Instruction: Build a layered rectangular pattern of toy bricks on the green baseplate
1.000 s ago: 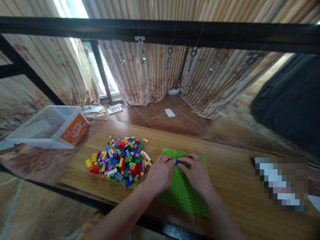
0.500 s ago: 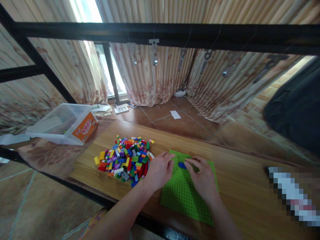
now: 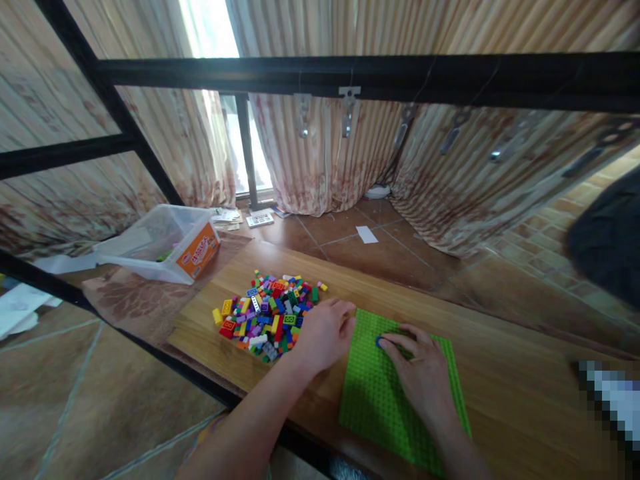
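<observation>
A green studded baseplate (image 3: 370,393) lies on the wooden board. My right hand (image 3: 423,367) is over its upper part, thumb and fingertips closed on a small blue brick (image 3: 379,341) that sits at the plate's surface. The fingers partly cover this brick, so I cannot tell whether it is pressed onto the studs. Just left of the plate hovers my left hand (image 3: 325,337), fingers loosely bent and thumb a little apart, with nothing visible in it. Beside that hand lies a pile of mixed coloured bricks (image 3: 260,320), partly hidden behind it.
A clear plastic box (image 3: 155,270) with an orange label stands on a brown cloth (image 3: 125,300) at the left. The wooden board (image 3: 510,373) extends to the right, where a pixelated object (image 3: 615,393) lies. A black metal bar (image 3: 325,77) with hanging clips crosses beyond.
The view has shifted, so the scene sits further right and the box further in. My left hand has drawn off the baseplate's edge to the left. My right hand stays at the blue brick.
</observation>
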{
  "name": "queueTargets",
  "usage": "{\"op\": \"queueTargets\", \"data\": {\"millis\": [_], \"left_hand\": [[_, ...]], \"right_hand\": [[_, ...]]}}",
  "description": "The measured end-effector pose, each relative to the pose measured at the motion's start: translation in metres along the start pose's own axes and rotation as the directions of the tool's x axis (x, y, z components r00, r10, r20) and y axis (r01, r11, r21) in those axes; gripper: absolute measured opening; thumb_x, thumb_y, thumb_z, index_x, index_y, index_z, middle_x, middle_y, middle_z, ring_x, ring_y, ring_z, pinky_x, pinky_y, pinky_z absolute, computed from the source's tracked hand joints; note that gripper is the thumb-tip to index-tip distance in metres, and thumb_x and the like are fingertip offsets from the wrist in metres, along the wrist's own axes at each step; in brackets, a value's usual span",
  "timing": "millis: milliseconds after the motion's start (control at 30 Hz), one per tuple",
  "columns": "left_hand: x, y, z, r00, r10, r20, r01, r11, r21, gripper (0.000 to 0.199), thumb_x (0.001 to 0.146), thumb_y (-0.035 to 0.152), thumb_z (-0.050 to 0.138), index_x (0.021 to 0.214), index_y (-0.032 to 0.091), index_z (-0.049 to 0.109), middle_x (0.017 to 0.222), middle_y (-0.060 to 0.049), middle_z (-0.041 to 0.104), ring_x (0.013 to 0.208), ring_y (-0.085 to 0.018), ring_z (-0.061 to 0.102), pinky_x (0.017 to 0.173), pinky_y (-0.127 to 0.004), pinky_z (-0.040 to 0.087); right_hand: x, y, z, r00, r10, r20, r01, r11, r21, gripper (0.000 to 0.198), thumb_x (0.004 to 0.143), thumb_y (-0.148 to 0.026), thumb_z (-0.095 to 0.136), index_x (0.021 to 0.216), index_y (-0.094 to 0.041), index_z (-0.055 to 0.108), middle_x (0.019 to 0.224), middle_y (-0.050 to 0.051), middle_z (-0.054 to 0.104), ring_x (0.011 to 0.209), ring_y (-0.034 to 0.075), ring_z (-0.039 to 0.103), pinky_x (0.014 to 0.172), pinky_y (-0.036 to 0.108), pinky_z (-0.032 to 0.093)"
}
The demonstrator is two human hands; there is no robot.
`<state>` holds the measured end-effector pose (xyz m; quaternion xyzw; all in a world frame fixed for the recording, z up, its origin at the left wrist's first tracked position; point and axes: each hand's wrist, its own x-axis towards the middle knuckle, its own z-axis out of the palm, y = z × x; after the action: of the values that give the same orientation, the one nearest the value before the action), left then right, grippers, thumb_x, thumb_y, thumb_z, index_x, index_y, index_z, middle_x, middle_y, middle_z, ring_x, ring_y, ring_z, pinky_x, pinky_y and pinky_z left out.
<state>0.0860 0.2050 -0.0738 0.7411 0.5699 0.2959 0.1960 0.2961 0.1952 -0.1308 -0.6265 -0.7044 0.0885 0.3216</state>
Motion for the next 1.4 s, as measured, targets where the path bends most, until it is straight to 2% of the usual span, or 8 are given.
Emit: {"op": "queueTargets", "data": {"millis": [267, 400, 667, 800, 933, 1033, 1167, 1400], "left_hand": [[-0.011, -0.028, -0.046, 0.985, 0.025, 0.172, -0.067, 0.968, 0.244, 0.031, 0.075, 0.018, 0.064, 0.106, 0.018, 0.068, 0.102, -0.008, 0.068, 0.102, -0.027, 0.06, 0.091, -0.04, 0.047], [-0.011, -0.031, -0.046, 0.982, 0.008, 0.188, -0.068, 0.947, 0.314, 0.035, 0.075, 0.013, 0.059, 0.108, 0.019, 0.068, 0.104, -0.008, 0.068, 0.105, -0.028, 0.059, 0.09, -0.042, 0.046], [-0.009, -0.035, -0.04, 0.987, 0.014, 0.159, -0.055, 0.964, 0.259, 0.035, 0.077, 0.007, 0.053, 0.106, 0.018, 0.068, 0.1, -0.007, 0.069, 0.101, -0.024, 0.063, 0.09, -0.037, 0.047], [-0.007, -0.031, -0.041, 0.997, -0.008, 0.077, -0.003, 0.989, 0.145, 0.031, 0.084, 0.011, 0.051, 0.109, 0.017, 0.068, 0.104, -0.008, 0.071, 0.099, -0.023, 0.065, 0.089, -0.035, 0.049], [-0.006, -0.016, -0.033, 1.0, -0.012, 0.015, 0.014, 0.995, -0.099, 0.027, 0.089, 0.016, 0.05, 0.108, 0.018, 0.068, 0.103, -0.006, 0.072, 0.093, -0.019, 0.067, 0.086, -0.03, 0.051], [-0.008, -0.001, -0.018, 0.997, 0.01, 0.073, 0.013, 0.951, -0.309, 0.027, 0.088, 0.017, 0.053, 0.111, 0.018, 0.067, 0.1, -0.005, 0.073, 0.086, -0.016, 0.068, 0.081, -0.027, 0.052], [-0.008, 0.012, 0.004, 0.987, -0.042, 0.154, 0.114, 0.856, -0.504, 0.034, 0.086, 0.021, 0.057, 0.119, 0.014, 0.063, 0.095, -0.007, 0.074, 0.085, -0.017, 0.069, 0.078, -0.027, 0.054], [-0.008, 0.012, 0.022, 0.966, -0.028, 0.256, 0.185, 0.765, -0.616, 0.035, 0.085, 0.023, 0.056, 0.118, 0.014, 0.064, 0.097, -0.007, 0.074, 0.086, -0.018, 0.068, 0.075, -0.026, 0.054]], "right_hand": [[0.001, -0.008, 0.0, 0.999, 0.017, -0.036, -0.017, 1.0, 0.008, 0.037, 0.087, -0.056, 0.054, 0.086, -0.027, 0.078, 0.112, 0.01, 0.066, 0.105, 0.028, 0.058, 0.094, 0.05, 0.041], [0.003, -0.008, -0.001, 0.998, 0.05, -0.042, -0.048, 0.998, 0.038, 0.039, 0.087, -0.054, 0.053, 0.091, -0.023, 0.077, 0.109, 0.011, 0.067, 0.105, 0.028, 0.059, 0.095, 0.05, 0.042], [0.007, -0.003, -0.005, 0.993, 0.089, -0.075, -0.074, 0.98, 0.183, 0.04, 0.089, -0.05, 0.052, 0.091, -0.017, 0.075, 0.105, 0.013, 0.069, 0.1, 0.026, 0.063, 0.094, 0.046, 0.047], [0.008, -0.008, -0.008, 0.986, 0.117, -0.117, -0.088, 0.97, 0.226, 0.036, 0.089, -0.048, 0.054, 0.089, -0.018, 0.074, 0.103, 0.012, 0.07, 0.099, 0.026, 0.064, 0.093, 0.046, 0.048], [0.009, -0.019, -0.016, 0.983, 0.099, -0.157, -0.046, 0.949, 0.311, 0.029, 0.089, -0.043, 0.055, 0.09, -0.02, 0.073, 0.102, 0.01, 0.071, 0.099, 0.023, 0.065, 0.093, 0.043, 0.05], [0.005, -0.032, -0.023, 0.996, 0.021, -0.088, 0.014, 0.926, 0.377, 0.022, 0.089, -0.038, 0.057, 0.097, -0.023, 0.072, 0.108, 0.008, 0.07, 0.103, 0.021, 0.065, 0.093, 0.04, 0.051], [-0.006, -0.044, -0.027, 0.988, -0.127, 0.085, 0.078, 0.899, 0.432, 0.024, 0.088, -0.035, 0.061, 0.109, -0.027, 0.069, 0.113, 0.005, 0.069, 0.105, 0.019, 0.064, 0.091, 0.035, 0.053], [-0.011, -0.039, -0.029, 0.98, -0.09, 0.177, 0.006, 0.906, 0.423, 0.025, 0.089, -0.039, 0.058, 0.106, -0.025, 0.07, 0.104, 0.005, 0.07, 0.095, 0.02, 0.066, 0.085, 0.035, 0.055]]}}
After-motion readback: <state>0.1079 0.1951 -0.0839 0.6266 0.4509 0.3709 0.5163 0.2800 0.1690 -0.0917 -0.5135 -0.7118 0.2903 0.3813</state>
